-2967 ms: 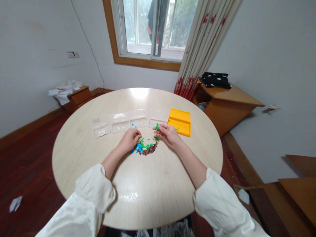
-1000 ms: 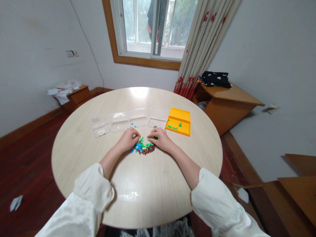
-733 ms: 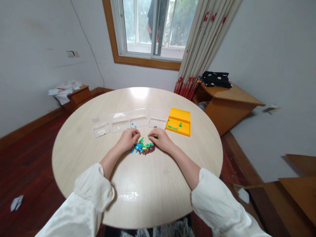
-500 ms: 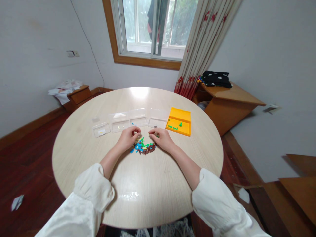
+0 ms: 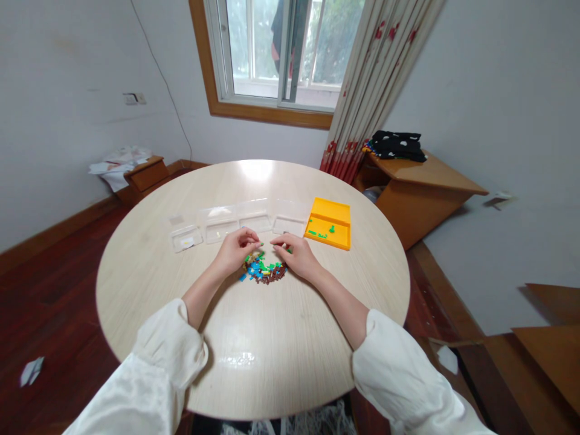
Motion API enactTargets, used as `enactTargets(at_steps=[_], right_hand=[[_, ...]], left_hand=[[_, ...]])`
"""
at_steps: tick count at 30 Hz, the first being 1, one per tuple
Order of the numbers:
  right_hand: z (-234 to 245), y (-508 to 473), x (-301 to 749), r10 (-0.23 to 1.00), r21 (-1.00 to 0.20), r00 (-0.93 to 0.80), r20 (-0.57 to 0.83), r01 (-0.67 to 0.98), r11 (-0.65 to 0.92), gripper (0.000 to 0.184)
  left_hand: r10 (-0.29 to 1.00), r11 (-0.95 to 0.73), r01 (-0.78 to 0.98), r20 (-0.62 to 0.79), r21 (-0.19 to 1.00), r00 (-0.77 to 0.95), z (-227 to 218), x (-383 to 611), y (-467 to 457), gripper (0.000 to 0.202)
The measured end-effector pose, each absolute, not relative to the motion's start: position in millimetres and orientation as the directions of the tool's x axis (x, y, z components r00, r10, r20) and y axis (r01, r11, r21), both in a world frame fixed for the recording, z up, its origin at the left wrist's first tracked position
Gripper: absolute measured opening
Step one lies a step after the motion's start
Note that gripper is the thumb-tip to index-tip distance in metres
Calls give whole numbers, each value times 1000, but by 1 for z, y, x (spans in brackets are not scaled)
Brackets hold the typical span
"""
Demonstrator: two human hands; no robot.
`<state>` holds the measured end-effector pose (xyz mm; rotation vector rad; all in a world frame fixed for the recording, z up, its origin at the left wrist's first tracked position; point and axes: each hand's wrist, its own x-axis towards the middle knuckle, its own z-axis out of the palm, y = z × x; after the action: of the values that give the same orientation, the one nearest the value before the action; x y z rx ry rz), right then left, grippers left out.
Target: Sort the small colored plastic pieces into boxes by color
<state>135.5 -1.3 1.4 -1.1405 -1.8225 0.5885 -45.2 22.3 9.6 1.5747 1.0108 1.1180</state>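
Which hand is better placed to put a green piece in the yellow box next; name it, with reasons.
Right, I'd judge. The right hand is nearer the yellow box, on the box's side of the pile; the left hand is farther, on the pile's other side.

The table [image 5: 281,338] under the hands [image 5: 234,251] has a smooth, pale wood-grain top, glossy enough to throw back bright patches. Just nearer than the hands, the small bricks [image 5: 267,272] look like hard plastic. Beyond the left hand [image 5: 231,252], the clear boxes [image 5: 217,225] are smooth, see-through plastic; beyond the right hand [image 5: 298,254], the yellow box [image 5: 330,208] is opaque plastic. Behind the hands, the white sleeves [image 5: 167,344] are soft cloth with a faint satin sheen. Well left of them, the floor [image 5: 58,290] looks like dark, low-gloss wood.
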Motion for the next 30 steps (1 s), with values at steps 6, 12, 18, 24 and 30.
enactTargets(at_steps=[6,12,18,24,30], right_hand=[[2,-3,135,885,-761,-157,439,458,459,11],[3,-5,132,873,-763,-160,461,430,482,8],[2,-5,131,821,-704,-210,531,431,565,16],[4,-8,129,823,-703,-241,514,431,565,12],[7,-10,126,817,-688,-250,520,443,574,10]], left_hand=[[950,-218,58,198,974,243,10,-44,21,32],[946,-198,60,174,978,274,14,-44,18,33],[942,-179,64,153,982,299,15,-43,17,34],[939,-172,87,136,981,316,18,-43,14,35],[937,-176,111,132,978,323,16,-42,14,32]])
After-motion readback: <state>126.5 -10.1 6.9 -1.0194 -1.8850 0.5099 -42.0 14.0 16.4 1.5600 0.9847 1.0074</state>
